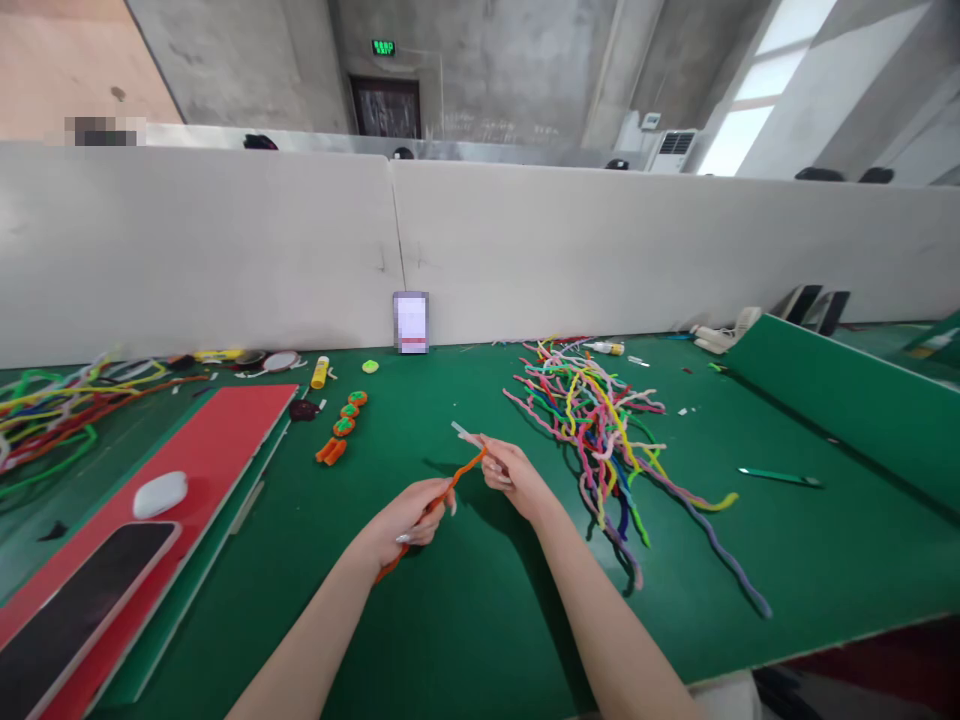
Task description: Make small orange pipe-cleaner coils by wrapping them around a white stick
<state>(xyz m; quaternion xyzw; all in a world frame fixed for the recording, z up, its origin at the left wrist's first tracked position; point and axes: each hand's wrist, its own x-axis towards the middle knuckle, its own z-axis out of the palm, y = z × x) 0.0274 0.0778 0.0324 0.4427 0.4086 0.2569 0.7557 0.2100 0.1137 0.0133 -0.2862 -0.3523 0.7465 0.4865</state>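
Note:
An orange pipe cleaner (466, 468) stretches between my two hands above the green tabletop. My left hand (412, 518) is closed round its lower part, and a tail comes out below the palm. At the upper end, my right hand (511, 474) pinches the pipe cleaner together with a thin whitish translucent strip (463, 432), whose kind I cannot make out. Right of my right hand lies a loose heap of coloured pipe cleaners (600, 430). Beyond my left hand, orange rolled pieces with green tops (344, 426) sit in a row beside a plain orange piece (331, 452).
On the left are a red board (217, 450), a white case (160, 494), a phone (82, 610) and more pipe cleaners (67, 420). A yellow glue stick (319, 373) and upright phone (412, 325) stand farther back. A green-handled knife-like tool (780, 478) lies right, near a green panel (847, 400).

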